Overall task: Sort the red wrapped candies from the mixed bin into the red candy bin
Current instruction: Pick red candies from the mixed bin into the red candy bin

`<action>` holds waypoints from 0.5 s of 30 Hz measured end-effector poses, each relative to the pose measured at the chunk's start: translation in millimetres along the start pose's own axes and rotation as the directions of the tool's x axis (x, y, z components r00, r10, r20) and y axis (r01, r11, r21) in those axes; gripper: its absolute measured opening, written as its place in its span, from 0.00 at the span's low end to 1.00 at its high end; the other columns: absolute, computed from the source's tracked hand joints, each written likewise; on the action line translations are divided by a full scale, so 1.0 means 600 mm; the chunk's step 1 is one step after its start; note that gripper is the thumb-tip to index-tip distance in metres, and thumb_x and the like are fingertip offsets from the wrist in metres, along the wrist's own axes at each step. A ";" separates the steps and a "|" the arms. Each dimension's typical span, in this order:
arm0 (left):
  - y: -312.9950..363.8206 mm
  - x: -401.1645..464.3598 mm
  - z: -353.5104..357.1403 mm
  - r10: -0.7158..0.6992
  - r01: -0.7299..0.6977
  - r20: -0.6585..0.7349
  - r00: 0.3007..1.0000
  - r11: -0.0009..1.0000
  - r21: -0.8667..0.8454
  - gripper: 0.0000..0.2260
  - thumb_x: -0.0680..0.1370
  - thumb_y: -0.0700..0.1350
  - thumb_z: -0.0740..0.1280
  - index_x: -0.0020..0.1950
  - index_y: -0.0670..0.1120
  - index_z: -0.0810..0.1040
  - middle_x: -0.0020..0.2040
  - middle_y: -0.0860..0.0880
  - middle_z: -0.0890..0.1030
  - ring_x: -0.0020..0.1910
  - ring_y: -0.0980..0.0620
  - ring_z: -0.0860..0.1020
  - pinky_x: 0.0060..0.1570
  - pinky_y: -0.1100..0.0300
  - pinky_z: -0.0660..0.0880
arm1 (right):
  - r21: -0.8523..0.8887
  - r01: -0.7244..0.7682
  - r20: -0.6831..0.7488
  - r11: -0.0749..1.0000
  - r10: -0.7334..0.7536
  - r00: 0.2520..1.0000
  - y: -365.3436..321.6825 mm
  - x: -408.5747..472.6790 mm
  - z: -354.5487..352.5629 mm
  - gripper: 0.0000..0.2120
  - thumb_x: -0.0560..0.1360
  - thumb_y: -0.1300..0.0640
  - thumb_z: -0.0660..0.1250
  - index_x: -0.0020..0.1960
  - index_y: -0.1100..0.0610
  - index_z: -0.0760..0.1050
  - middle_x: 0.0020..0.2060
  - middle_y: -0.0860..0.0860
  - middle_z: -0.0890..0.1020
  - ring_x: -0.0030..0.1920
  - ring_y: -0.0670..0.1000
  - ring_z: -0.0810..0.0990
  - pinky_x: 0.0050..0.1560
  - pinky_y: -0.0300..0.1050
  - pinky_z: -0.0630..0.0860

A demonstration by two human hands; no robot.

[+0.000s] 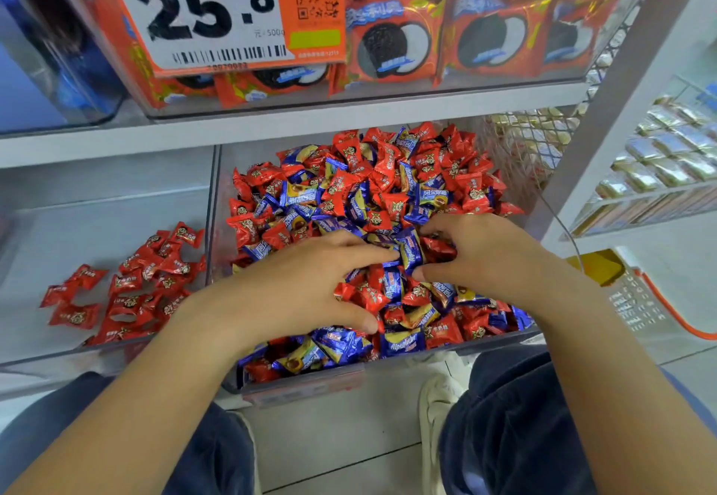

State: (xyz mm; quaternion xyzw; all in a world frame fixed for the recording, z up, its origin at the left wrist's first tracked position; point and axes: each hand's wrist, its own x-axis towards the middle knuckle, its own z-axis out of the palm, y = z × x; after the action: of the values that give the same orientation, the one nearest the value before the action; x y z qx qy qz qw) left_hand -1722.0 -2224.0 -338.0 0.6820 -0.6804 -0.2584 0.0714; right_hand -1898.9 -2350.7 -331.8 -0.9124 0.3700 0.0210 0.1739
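Note:
The mixed bin (306,384) is a clear tub heaped with red and blue wrapped candies (388,184). Left of it, the red candy bin (70,215) holds a loose pile of red candies (132,289). My left hand (306,285) lies flat on the mixed pile with its fingers spread, fingertips against a blue candy (407,256). My right hand (481,257) hovers over the same spot. Its fingers and thumb curl round a red candy (440,249).
Above, a shelf carries red cookie packs (392,44) and a price sign reading 25.8 (209,9). At the right are a wire mesh panel (535,145), trays of gold-wrapped sweets (667,153) and an orange-rimmed basket (652,308). My knees and a white shoe (438,409) are below the bins.

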 end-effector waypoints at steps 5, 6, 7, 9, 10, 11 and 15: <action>0.017 0.008 0.019 -0.005 0.031 -0.101 0.995 0.963 0.266 0.20 0.76 0.65 0.60 0.66 0.63 0.67 0.66 0.57 0.66 0.52 0.53 0.75 0.46 0.58 0.73 | -0.059 0.101 -0.221 0.993 -0.111 0.969 0.007 0.002 -0.002 0.05 0.75 0.54 0.65 0.50 0.52 0.74 0.34 0.50 0.77 0.36 0.52 0.77 0.36 0.47 0.72; 0.016 0.008 0.016 -0.008 0.038 -0.119 0.993 0.966 0.257 0.17 0.76 0.64 0.60 0.64 0.62 0.68 0.64 0.57 0.68 0.49 0.53 0.74 0.44 0.58 0.72 | -0.024 0.114 -0.245 0.993 -0.116 0.962 0.010 0.000 -0.006 0.04 0.75 0.55 0.64 0.49 0.52 0.73 0.32 0.49 0.77 0.32 0.50 0.74 0.35 0.47 0.73; 0.013 0.007 0.012 -0.011 0.045 -0.137 0.990 0.968 0.248 0.15 0.77 0.63 0.59 0.61 0.60 0.68 0.60 0.57 0.70 0.46 0.54 0.74 0.42 0.58 0.71 | 0.021 0.129 -0.257 0.991 -0.119 0.959 0.011 -0.002 -0.010 0.03 0.75 0.54 0.65 0.47 0.52 0.72 0.30 0.48 0.76 0.30 0.47 0.73 0.35 0.47 0.72; 0.008 0.004 0.006 0.005 0.043 -0.199 0.980 0.971 0.236 0.13 0.77 0.63 0.59 0.56 0.58 0.67 0.52 0.57 0.72 0.42 0.54 0.72 0.39 0.57 0.70 | 0.073 0.148 -0.250 0.986 -0.126 0.960 0.007 -0.006 -0.014 0.10 0.73 0.48 0.69 0.42 0.52 0.71 0.28 0.47 0.74 0.28 0.44 0.71 0.32 0.40 0.68; 0.008 0.002 0.003 0.017 0.041 -0.246 0.969 0.973 0.227 0.12 0.77 0.62 0.59 0.52 0.57 0.66 0.48 0.57 0.72 0.40 0.56 0.71 0.37 0.57 0.69 | 0.070 0.155 -0.236 0.985 -0.135 0.962 0.004 -0.008 -0.014 0.14 0.71 0.45 0.70 0.38 0.53 0.70 0.27 0.47 0.73 0.28 0.44 0.70 0.31 0.37 0.66; 0.008 -0.001 -0.001 0.024 0.042 -0.299 0.954 0.977 0.211 0.11 0.77 0.62 0.60 0.49 0.56 0.65 0.44 0.57 0.72 0.36 0.58 0.69 0.34 0.59 0.66 | 0.064 0.160 -0.223 0.985 -0.142 0.964 -0.001 -0.009 -0.013 0.17 0.70 0.43 0.70 0.34 0.53 0.69 0.26 0.48 0.71 0.27 0.45 0.69 0.30 0.35 0.64; 0.004 -0.011 -0.010 -0.014 0.081 -0.463 0.886 0.989 0.125 0.10 0.78 0.56 0.62 0.45 0.52 0.65 0.29 0.55 0.68 0.26 0.59 0.66 0.26 0.61 0.58 | 0.069 0.195 -0.115 0.978 -0.186 0.976 -0.013 -0.018 -0.001 0.13 0.69 0.43 0.71 0.35 0.48 0.71 0.29 0.48 0.76 0.33 0.44 0.75 0.35 0.37 0.70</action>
State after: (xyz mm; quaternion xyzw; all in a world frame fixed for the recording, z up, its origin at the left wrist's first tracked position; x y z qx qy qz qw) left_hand -1721.0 -2219.4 -330.0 0.7438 -0.6434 -0.0421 0.1761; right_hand -1901.4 -2338.9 -326.9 -0.9357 0.2902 -0.0600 0.1913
